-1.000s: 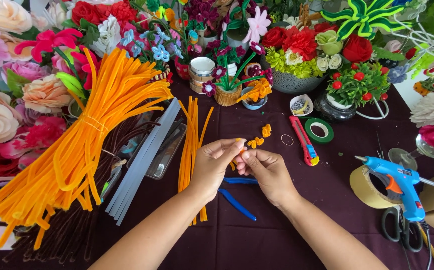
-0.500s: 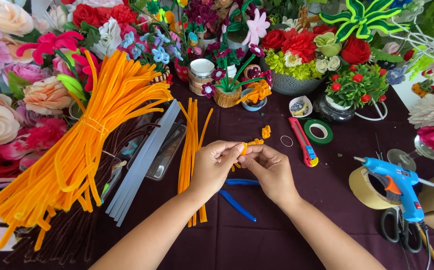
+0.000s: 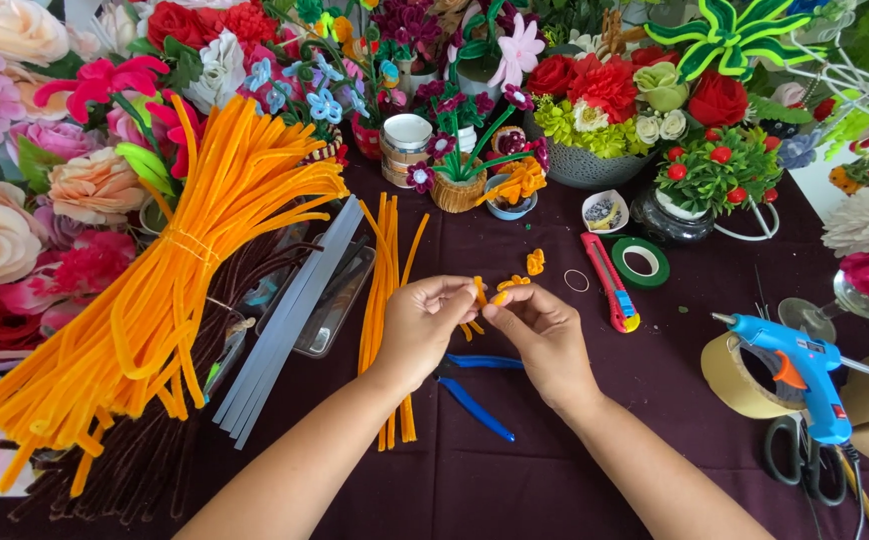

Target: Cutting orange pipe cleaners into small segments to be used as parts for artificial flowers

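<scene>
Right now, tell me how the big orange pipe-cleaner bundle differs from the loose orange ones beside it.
The big bundle is thick, tied with a band and fans out at an angle; the loose stems are few, untied and lie nearly straight. The bundle lies far from the hands; the left hand is over the loose stems. Both are orange.

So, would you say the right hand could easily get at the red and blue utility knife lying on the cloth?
Probably yes: the utility knife lies just beyond the right hand with bare cloth between, though its fingers are pinching a small orange piece.
</scene>
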